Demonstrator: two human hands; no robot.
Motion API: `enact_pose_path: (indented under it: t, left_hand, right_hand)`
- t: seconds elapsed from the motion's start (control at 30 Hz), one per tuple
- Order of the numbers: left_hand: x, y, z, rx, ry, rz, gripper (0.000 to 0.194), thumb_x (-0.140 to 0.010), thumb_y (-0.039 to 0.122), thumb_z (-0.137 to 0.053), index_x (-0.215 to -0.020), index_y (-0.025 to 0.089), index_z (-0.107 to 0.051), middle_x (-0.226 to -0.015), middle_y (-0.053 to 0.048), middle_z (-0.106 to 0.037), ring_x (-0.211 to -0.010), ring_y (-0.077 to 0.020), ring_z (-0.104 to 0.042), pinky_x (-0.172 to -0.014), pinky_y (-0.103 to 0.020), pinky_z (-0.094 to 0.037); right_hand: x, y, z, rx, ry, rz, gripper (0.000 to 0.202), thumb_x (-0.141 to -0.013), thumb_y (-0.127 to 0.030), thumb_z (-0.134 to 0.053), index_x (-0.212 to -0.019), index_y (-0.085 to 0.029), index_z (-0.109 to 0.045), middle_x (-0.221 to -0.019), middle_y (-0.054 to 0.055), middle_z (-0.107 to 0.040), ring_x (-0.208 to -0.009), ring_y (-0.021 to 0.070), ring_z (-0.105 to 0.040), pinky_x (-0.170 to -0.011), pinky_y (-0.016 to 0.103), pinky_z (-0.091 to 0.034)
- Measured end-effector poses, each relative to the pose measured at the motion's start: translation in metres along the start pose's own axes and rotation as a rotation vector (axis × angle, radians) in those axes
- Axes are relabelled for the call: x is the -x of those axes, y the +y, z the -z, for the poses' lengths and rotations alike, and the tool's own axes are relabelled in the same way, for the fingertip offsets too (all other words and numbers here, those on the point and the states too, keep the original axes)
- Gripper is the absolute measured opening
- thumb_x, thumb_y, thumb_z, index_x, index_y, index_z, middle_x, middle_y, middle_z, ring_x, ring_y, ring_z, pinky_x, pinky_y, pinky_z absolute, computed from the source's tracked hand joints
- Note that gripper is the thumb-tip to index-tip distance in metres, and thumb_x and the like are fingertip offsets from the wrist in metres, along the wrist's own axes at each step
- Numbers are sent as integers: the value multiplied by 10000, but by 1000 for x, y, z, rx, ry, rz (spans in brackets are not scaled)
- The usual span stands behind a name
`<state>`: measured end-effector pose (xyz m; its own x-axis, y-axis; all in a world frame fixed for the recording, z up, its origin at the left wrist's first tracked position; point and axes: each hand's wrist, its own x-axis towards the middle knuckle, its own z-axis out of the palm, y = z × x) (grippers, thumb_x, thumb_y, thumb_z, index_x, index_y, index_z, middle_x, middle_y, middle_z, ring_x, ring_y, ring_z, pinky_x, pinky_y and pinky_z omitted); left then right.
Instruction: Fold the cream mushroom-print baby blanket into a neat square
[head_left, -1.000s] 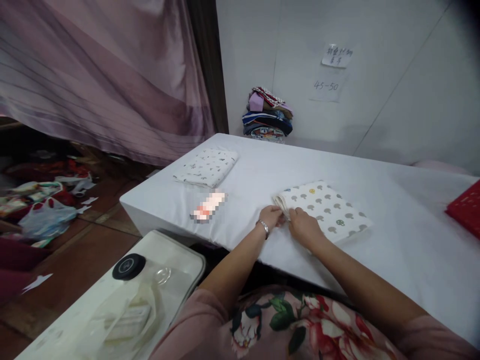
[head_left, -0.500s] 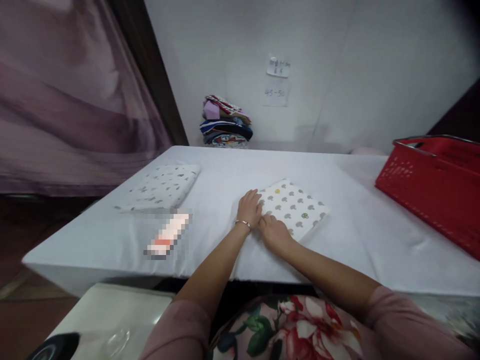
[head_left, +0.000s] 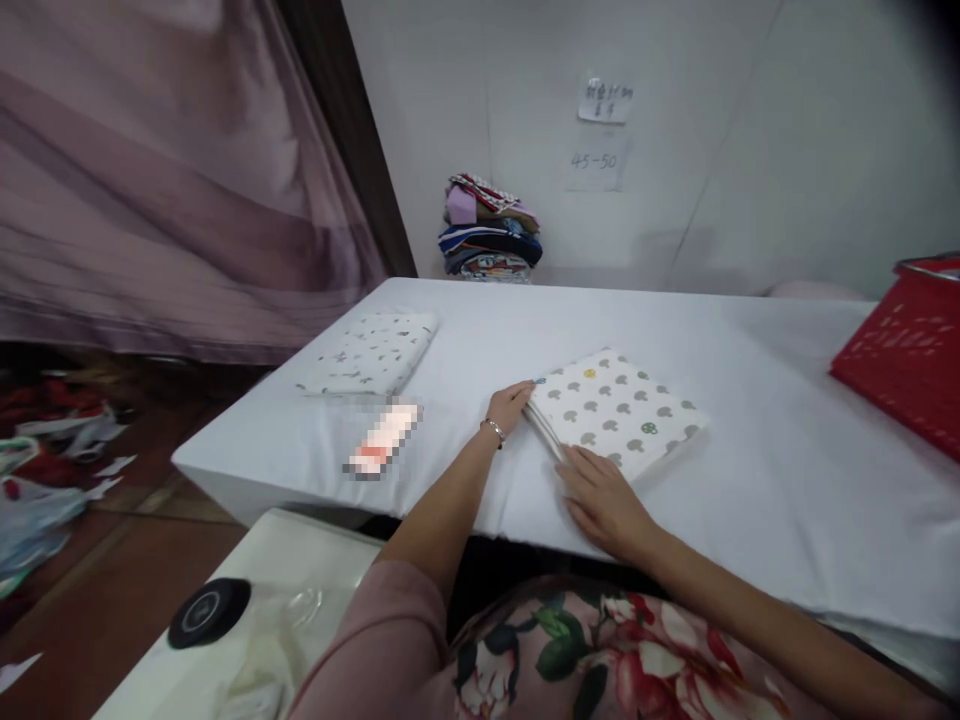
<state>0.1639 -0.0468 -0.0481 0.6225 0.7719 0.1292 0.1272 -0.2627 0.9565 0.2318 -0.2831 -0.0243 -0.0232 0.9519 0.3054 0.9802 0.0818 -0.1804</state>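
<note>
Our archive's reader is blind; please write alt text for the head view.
Both hands rest open against a folded mushroom-print cloth on a white table: left hand at its far corner, right hand at its near edge. Another folded cloth lies left.

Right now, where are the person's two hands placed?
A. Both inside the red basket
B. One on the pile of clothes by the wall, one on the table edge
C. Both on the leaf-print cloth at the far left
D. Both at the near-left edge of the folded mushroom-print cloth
D: the left hand and the right hand both touch the near-left edge of the folded mushroom-print cloth, which lies flat on the white table.
</note>
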Motion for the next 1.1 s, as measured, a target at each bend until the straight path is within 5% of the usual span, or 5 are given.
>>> enact_pose_path:
  t: [0.1, 0.23, 0.47, 0.83, 1.1]
  left_hand:
    - [4, -6, 9, -31, -4, -13, 251, -801, 195, -526, -1006, 189, -672, -1115, -26, -649, -1068, -164, -574, -986, -331, -424]
    - [5, -2, 19, -253, -50, -243, 233, -820, 192, -517, -990, 230, -673, -1132, -13, -636, -1087, -158, -546, -989, -358, -418]
    - [-10, 20, 30, -724, -284, -574, 258, -855, 139, -455, -993, 220, -658, -1083, -26, -642, -1052, -164, -523, -938, -357, -438]
    - [-16, 35, 32, -1030, -439, -619, 272, -878, 150, -420, -1027, 218, -637, -1112, -12, -620, -1046, -164, -511, -884, -297, -436]
    - [-17, 34, 34, -1103, -442, -653, 287, -856, 102, -419, -1034, 219, -612, -1107, -18, -610, -1046, -158, -503, -829, -277, -432]
  right_hand:
    - [4, 9, 5, -118, 111, 0, 401, -853, -226, -424, -1242, -166, -497, -1314, 125, -486, -1218, 239, -408, -971, 424, -362]
    - [4, 21, 13, -173, 203, -90, 331, -876, -247, -405, -1168, -180, -544, -1171, 102, -595, -1097, 210, -513, -925, 378, -412]
    - [-18, 28, 22, -82, -12, -294, 270, -878, -336, -406, -1008, -192, -594, -957, 73, -621, -888, 199, -544, -753, 312, -417]
    - [-36, 22, 25, 19, -216, -343, 230, -898, -299, -390, -871, -209, -600, -888, 33, -593, -846, 156, -548, -607, 248, -322]
    - [-33, 25, 24, -9, -122, -317, 236, -889, -250, -367, -813, -206, -585, -822, 24, -594, -763, 144, -546, -600, 247, -330]
